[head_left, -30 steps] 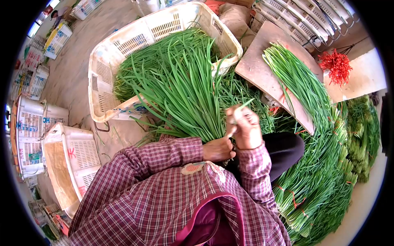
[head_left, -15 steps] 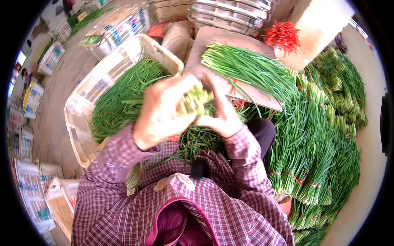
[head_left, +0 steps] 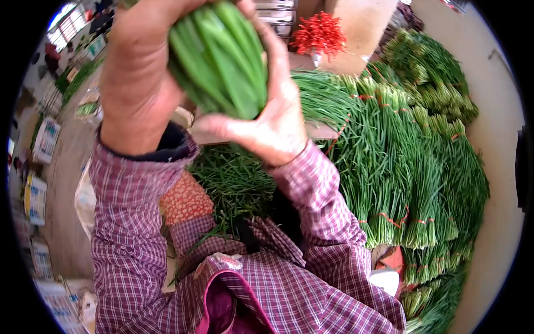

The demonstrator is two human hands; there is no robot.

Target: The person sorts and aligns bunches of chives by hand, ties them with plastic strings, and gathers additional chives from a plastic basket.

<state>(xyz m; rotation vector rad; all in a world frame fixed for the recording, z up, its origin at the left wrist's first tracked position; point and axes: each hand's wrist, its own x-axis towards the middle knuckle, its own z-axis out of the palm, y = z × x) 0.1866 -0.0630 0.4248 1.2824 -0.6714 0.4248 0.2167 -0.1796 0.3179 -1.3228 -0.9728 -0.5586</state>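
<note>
A thick bunch of green leafy stalks is raised close to the camera at the upper middle, slightly blurred. My left hand grips it from the left side, with its fingertips hidden behind the bunch or cut off by the frame. Against the bunch's right side lies my right hand, thumb spread out below it and fingers reaching up along it. Behind my right hand, more green stalks lie on a board.
Tied bundles with red bands are piled along the right, beside a pale wall. Red ties stand at the top. Loose greens lie below my hands. Crates line the far left.
Both hands have risen toward the camera with the bunch, whose leafy part now shows instead of the cut ends. The view has shifted right, and the large white crate is mostly hidden.
</note>
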